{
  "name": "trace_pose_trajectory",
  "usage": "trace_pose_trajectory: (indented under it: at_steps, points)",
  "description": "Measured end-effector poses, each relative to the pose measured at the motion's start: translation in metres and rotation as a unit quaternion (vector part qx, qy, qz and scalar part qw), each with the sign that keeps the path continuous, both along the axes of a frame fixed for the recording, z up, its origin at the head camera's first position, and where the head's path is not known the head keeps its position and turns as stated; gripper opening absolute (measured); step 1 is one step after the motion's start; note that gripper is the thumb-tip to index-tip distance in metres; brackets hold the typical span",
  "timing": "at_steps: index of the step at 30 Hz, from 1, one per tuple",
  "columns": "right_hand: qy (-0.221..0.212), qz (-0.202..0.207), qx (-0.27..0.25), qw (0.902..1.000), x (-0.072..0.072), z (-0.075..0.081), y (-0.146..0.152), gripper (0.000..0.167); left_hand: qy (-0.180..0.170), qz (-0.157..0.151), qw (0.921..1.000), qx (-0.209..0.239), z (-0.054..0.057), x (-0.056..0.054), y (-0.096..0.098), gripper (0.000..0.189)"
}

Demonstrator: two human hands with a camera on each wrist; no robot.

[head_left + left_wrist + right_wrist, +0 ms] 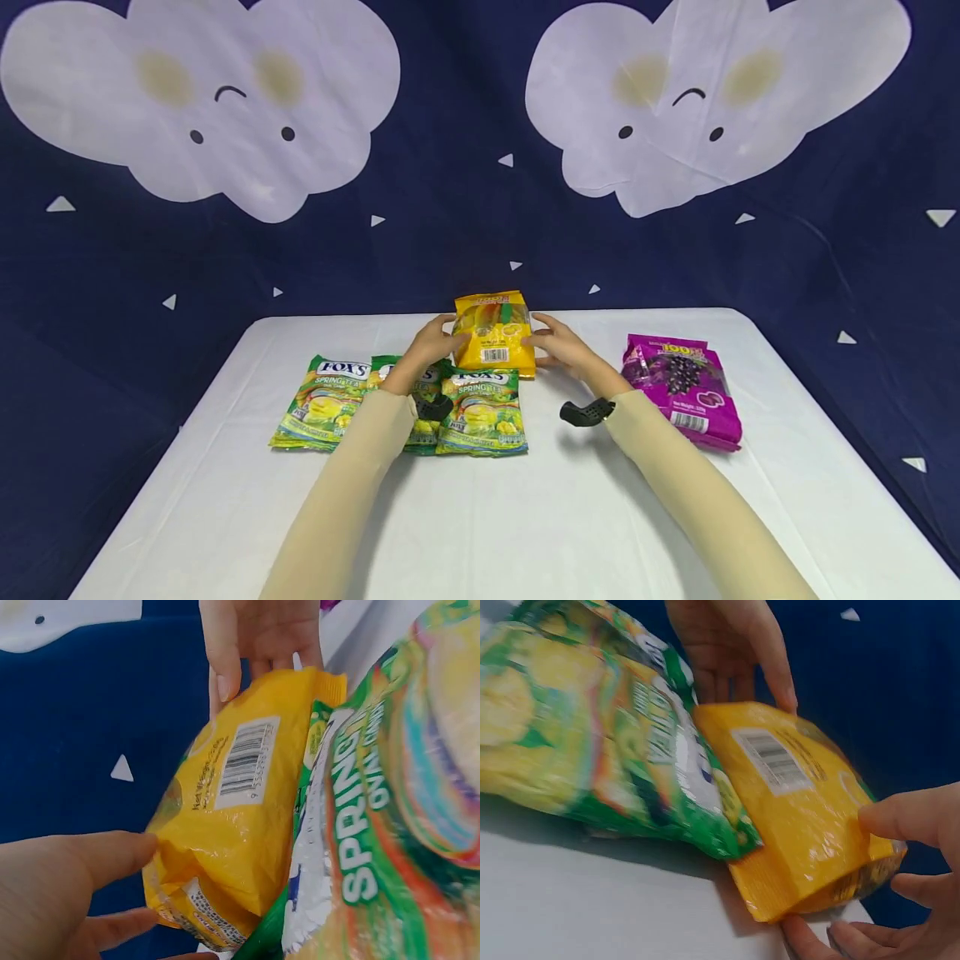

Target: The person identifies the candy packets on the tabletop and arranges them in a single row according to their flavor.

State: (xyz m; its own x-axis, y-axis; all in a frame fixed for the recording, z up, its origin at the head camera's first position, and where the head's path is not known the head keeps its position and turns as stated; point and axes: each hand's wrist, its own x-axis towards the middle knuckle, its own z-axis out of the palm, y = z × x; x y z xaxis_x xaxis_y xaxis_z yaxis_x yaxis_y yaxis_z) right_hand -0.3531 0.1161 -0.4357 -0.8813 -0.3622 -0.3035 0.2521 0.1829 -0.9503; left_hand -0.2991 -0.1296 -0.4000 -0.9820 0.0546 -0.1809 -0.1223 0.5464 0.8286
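A yellow candy bag with a barcode is between the two hands at the table's far edge, its lower end by the tops of the green bags. My left hand holds its left side, thumb at the front. On the opposite side my right hand grips it, thumb on the front and fingers lower down in the right wrist view. Three green Fox's Spring Tea bags lie side by side: a left one, a middle one partly behind the left arm, and a right one.
A purple candy bag with grapes on it lies on the right, beyond the right forearm. Everything rests on a white-covered table. Behind its far edge hangs a dark blue cloth with clouds and small triangles.
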Motion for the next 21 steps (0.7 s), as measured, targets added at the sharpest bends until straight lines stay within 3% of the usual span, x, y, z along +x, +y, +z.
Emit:
trace_pose_trajectory:
  at_steps: [5, 8, 13, 21]
  points:
    - [-0.053, -0.006, -0.025, 0.9983, -0.012, 0.001, 0.0, 0.075, -0.006, 0.025, 0.9984, 0.05, 0.0, -0.007, 0.004, 0.058]
    - [-0.076, -0.014, -0.063, 0.995, -0.014, 0.001, -0.001, 0.075, -0.004, 0.075, 0.9935, 0.085, -0.003, -0.008, 0.009, 0.055]
    - [-0.107, -0.048, -0.096, 0.9884, -0.011, 0.001, -0.004, 0.07, 0.005, 0.16, 0.9768, 0.143, -0.008, -0.006, 0.02, 0.056]
    - [-0.128, -0.068, -0.128, 0.9812, -0.007, 0.001, -0.011, 0.071, 0.012, 0.186, 0.9654, 0.182, -0.012, -0.007, 0.02, 0.052]
